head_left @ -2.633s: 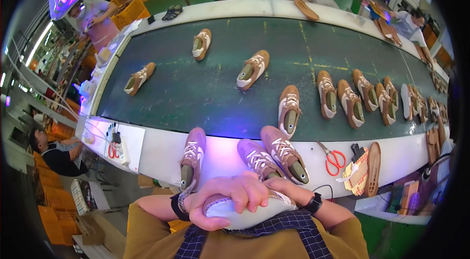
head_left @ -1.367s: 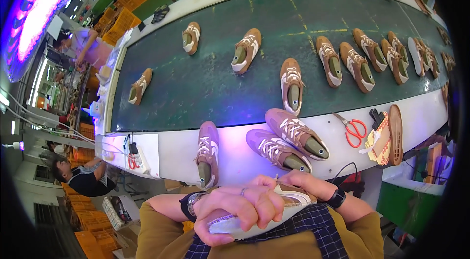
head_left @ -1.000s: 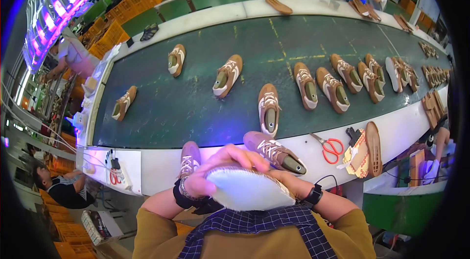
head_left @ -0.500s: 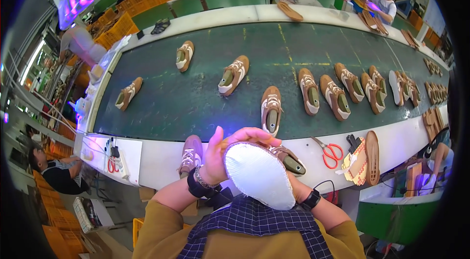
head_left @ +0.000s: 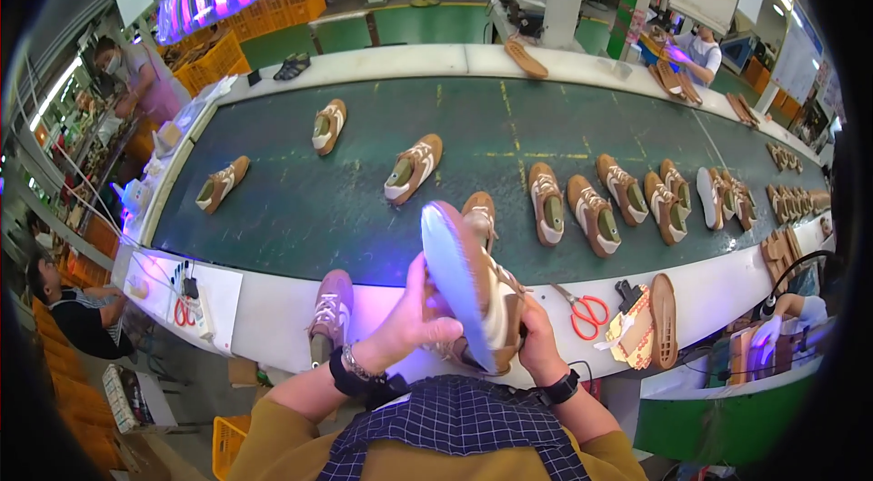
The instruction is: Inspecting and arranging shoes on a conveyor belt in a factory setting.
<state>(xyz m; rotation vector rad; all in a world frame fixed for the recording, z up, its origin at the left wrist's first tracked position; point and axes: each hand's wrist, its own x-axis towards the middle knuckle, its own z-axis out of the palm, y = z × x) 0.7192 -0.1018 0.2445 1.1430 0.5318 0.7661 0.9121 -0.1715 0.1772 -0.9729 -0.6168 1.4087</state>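
A brown and white sneaker upper is tipped on its side between my two hands, its pale bottom facing left and bluish in the light. My left hand grips it from the left, thumb across the bottom. On the right, my right hand closes around its heel end. Just left of my left hand, a brown sneaker sits on the white ledge. Beyond the held upper, another brown sneaker is partly hidden. Parts of a further brown shape below it are mostly covered.
Several sneakers stand on the green conveyor belt. Along the white ledge to the right lie red-handled scissors, a stained yellow card and a brown outsole. More red-handled scissors lie left. Co-workers are at both sides.
The held upper has turned from showing its whole white bottom to lying on its side, toe upward. My left hand has moved from its toe to its side. The whole view has shifted.
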